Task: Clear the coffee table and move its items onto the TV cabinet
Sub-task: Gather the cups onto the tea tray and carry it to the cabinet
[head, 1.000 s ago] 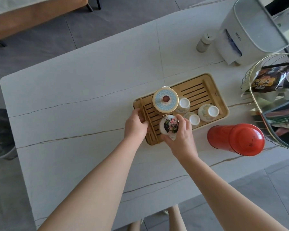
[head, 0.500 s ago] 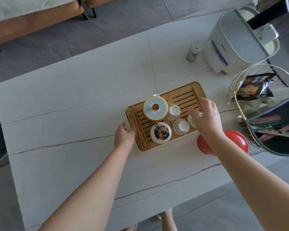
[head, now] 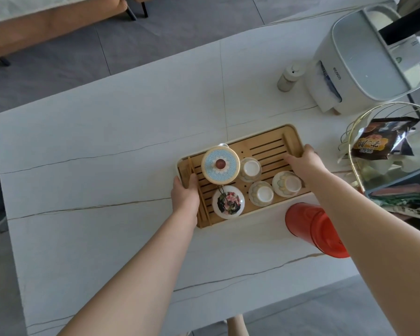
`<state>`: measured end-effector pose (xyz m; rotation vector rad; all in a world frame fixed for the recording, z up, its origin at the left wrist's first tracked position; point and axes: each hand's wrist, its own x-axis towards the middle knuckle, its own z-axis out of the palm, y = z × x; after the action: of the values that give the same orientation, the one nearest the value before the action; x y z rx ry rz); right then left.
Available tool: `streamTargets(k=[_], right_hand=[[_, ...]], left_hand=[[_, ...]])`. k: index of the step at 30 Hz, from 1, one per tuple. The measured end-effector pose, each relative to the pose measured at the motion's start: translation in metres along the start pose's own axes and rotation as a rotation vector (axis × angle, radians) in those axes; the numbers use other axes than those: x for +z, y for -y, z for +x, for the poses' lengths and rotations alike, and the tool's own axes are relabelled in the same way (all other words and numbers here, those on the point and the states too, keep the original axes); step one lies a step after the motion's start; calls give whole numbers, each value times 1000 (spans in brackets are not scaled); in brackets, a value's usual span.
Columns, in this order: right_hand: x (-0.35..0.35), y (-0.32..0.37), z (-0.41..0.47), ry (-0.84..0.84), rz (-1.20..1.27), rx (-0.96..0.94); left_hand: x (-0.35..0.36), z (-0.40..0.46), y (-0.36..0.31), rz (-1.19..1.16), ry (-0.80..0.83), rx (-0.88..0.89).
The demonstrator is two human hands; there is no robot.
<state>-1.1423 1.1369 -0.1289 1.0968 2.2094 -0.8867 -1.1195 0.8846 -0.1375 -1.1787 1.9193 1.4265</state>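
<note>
We found both hands gripping the tray (head: pixel 272 144), left hand (head: pixel 184 195) on its left end, right hand (head: pixel 303 161) on its right. We advised a level lift; the cups (head: pixel 261 193) stood loose.

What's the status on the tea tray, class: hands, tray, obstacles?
Left hand grips tray's left end; right hand grips right end. Bamboo tea tray on the table, loaded with teapot and cups. Red flask close beside the near edge.

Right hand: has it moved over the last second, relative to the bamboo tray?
Yes. The right hand left the flowered cup at the bamboo tray's near-left corner and crossed to the tray's right end, where its fingers now grip the rim.
</note>
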Motion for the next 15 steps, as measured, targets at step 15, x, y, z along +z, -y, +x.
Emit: streamTargets(k=[15], right_hand=[[6,-2,-19,60,43,-24]], left_hand=[[-26,1,0,45,5,-8]])
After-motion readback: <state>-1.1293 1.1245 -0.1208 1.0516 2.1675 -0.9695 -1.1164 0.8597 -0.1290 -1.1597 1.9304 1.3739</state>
